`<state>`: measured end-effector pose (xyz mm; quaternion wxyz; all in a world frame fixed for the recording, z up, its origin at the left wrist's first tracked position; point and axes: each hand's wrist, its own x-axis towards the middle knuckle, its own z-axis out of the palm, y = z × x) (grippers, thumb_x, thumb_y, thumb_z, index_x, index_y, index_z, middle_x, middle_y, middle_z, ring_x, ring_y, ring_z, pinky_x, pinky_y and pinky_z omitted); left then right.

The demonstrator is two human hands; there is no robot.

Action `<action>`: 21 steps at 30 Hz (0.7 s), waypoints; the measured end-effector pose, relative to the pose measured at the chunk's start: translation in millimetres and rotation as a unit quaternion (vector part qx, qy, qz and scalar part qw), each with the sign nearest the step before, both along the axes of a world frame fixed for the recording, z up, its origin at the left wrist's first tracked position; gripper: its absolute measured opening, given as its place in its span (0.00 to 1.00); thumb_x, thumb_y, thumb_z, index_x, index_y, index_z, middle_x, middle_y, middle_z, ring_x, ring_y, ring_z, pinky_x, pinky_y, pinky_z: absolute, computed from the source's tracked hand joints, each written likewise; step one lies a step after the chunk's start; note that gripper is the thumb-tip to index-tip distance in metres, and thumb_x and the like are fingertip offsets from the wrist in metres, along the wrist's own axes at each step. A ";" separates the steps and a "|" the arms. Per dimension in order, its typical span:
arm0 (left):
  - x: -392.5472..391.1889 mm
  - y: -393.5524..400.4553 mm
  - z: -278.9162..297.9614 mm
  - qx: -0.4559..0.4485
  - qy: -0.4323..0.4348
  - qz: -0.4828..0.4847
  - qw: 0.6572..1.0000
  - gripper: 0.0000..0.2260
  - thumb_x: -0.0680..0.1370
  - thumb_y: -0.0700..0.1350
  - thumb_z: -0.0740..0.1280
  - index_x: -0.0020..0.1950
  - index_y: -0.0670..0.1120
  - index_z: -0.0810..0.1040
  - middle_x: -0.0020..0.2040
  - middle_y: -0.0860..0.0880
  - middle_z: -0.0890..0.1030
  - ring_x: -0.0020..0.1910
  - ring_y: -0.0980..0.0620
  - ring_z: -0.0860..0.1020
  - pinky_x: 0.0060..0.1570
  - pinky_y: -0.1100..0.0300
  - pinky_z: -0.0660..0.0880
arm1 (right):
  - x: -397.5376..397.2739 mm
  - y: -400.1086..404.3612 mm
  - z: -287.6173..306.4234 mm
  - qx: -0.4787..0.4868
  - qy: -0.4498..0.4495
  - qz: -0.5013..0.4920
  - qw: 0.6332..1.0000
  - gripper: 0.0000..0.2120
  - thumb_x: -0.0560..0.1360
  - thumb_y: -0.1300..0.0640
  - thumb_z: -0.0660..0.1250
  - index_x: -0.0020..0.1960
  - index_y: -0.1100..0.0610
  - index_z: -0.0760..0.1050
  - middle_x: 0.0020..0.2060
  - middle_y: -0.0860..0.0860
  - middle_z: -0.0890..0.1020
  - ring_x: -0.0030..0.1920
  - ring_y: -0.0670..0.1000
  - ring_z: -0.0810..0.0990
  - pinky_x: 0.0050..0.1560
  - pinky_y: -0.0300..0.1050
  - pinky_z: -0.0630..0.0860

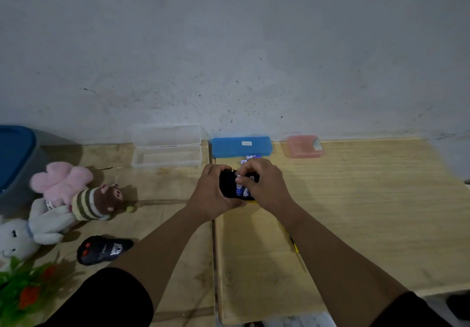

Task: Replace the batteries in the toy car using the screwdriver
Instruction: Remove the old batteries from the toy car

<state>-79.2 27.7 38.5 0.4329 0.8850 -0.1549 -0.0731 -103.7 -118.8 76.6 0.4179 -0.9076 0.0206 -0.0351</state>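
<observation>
My left hand (pixel 212 194) grips the toy car (pixel 227 185), which is black with a yellow edge and lies underside up just above the table. Blue-and-white batteries (pixel 241 191) sit in its open compartment. My right hand (pixel 263 185) is over the compartment, its fingers curled and pinching a battery at its top end. More loose batteries (pixel 250 158) lie on the table just beyond my hands. A screwdriver (pixel 297 253) with a yellow-and-black handle lies on the table beside my right forearm, partly hidden by it.
Along the wall stand an open clear plastic case (pixel 166 148), a blue box (pixel 241 146) and a pink box (pixel 304 146). At left lie plush toys (pixel 76 199), a black remote (pixel 104 250), a blue-lidded bin (pixel 15 159) and fake plants (pixel 23 293). A seam splits the two tabletops (pixel 356 212).
</observation>
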 end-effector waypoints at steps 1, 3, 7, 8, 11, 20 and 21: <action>0.4 0.9 0.2 0.000 0.003 0.003 1.000 0.36 0.58 0.48 0.81 0.62 0.46 0.70 0.55 0.51 0.68 0.51 0.57 0.69 0.45 0.77 0.65 | 0.3 1.2 2.0 0.026 -0.006 -0.005 1.000 0.08 0.70 0.60 0.71 0.40 0.52 0.73 0.41 0.46 0.80 0.49 0.48 0.76 0.56 0.48 0.73; 1.9 3.3 1.9 0.004 0.004 0.003 1.000 0.37 0.58 0.48 0.81 0.62 0.46 0.70 0.56 0.51 0.68 0.51 0.58 0.69 0.44 0.77 0.64 | 1.5 0.6 8.3 0.096 -0.015 -0.036 0.995 0.06 0.73 0.62 0.68 0.44 0.55 0.72 0.41 0.48 0.79 0.45 0.48 0.79 0.47 0.36 0.73; 3.8 5.6 7.1 0.002 0.002 0.002 1.000 0.37 0.58 0.46 0.82 0.64 0.46 0.69 0.56 0.52 0.66 0.53 0.57 0.70 0.53 0.68 0.68 | 10.4 -7.2 12.2 0.120 0.071 -0.059 0.988 0.10 0.77 0.64 0.56 0.51 0.54 0.73 0.49 0.52 0.76 0.44 0.48 0.78 0.39 0.39 0.75; 3.6 5.7 8.2 -0.002 0.002 0.004 1.000 0.37 0.58 0.45 0.82 0.63 0.46 0.70 0.56 0.52 0.66 0.52 0.57 0.70 0.53 0.67 0.69 | 10.7 -8.3 11.8 0.074 0.090 -0.047 0.992 0.12 0.76 0.65 0.55 0.52 0.55 0.75 0.52 0.54 0.74 0.47 0.50 0.76 0.42 0.41 0.76; 4.0 5.8 9.8 -0.010 -0.002 0.004 1.000 0.37 0.58 0.45 0.82 0.63 0.46 0.70 0.57 0.52 0.67 0.53 0.56 0.71 0.54 0.66 0.70 | 5.6 -8.5 9.5 -0.027 0.095 0.000 0.995 0.15 0.75 0.66 0.56 0.55 0.58 0.78 0.50 0.52 0.67 0.50 0.49 0.70 0.51 0.41 0.72; 3.1 8.2 12.6 -0.013 -0.014 -0.007 1.000 0.37 0.59 0.45 0.82 0.63 0.47 0.69 0.58 0.51 0.67 0.54 0.56 0.71 0.52 0.69 0.69 | -0.3 -7.5 8.2 -0.063 0.068 0.017 0.996 0.17 0.75 0.66 0.57 0.61 0.58 0.76 0.49 0.51 0.66 0.48 0.47 0.69 0.49 0.37 0.67; 2.8 8.3 12.7 -0.014 -0.014 -0.006 1.000 0.37 0.59 0.45 0.82 0.63 0.47 0.69 0.58 0.51 0.67 0.54 0.56 0.71 0.51 0.70 0.69 | -1.0 -7.5 8.5 -0.063 0.065 0.016 0.996 0.17 0.75 0.65 0.58 0.61 0.58 0.76 0.49 0.51 0.66 0.48 0.47 0.69 0.49 0.37 0.67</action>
